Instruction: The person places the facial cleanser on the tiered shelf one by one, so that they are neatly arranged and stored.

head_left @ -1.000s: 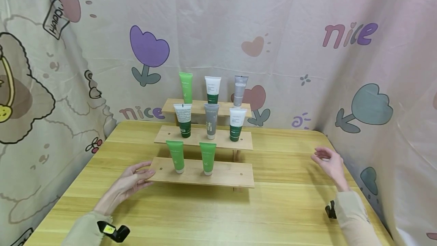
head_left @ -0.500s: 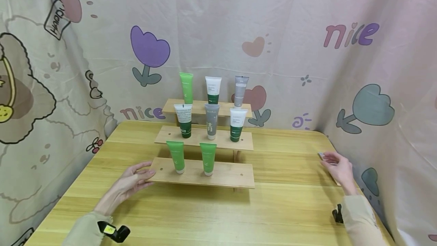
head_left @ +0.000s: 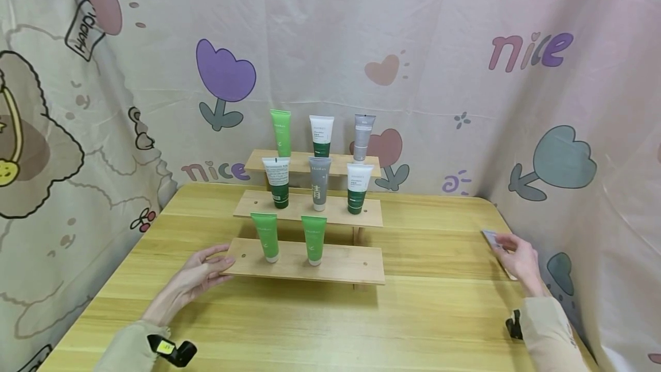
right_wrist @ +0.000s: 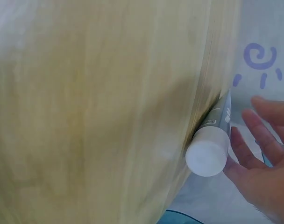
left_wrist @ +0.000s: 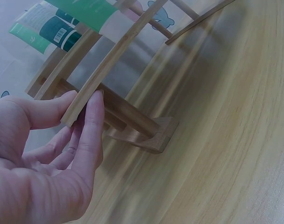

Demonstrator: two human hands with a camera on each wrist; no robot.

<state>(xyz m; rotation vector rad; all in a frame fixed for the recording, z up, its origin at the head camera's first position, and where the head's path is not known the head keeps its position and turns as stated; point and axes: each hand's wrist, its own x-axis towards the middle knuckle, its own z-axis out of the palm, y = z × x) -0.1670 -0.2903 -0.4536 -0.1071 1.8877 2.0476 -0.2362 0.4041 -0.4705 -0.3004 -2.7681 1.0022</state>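
A three-tier wooden display stand (head_left: 351, 268) holds upright tubes. My left hand (head_left: 198, 274) pinches the left end of its lowest shelf, thumb above and fingers below, as the left wrist view shows. Two green tubes (head_left: 314, 240) stand on that shelf. White-and-green tubes (head_left: 358, 188) flank a grey tube (head_left: 319, 183) on the middle shelf. At the table's right edge, a grey tube with a white cap (right_wrist: 208, 151) lies on its side. My right hand (head_left: 520, 260) is beside it, fingers spread and loosely bent, fingertips close to the tube without curling round it.
On the top shelf stand a light green tube (head_left: 281, 132), a white-and-green tube (head_left: 322, 135) and a silver-grey tube (head_left: 364, 138). A printed cloth (head_left: 330, 45) hangs behind and at both sides of the wooden table (head_left: 423, 314).
My right hand has shifted right and slightly toward me, uncovering more of the lying grey tube. The left hand keeps its pinch on the shelf, and the standing tubes have stayed put.
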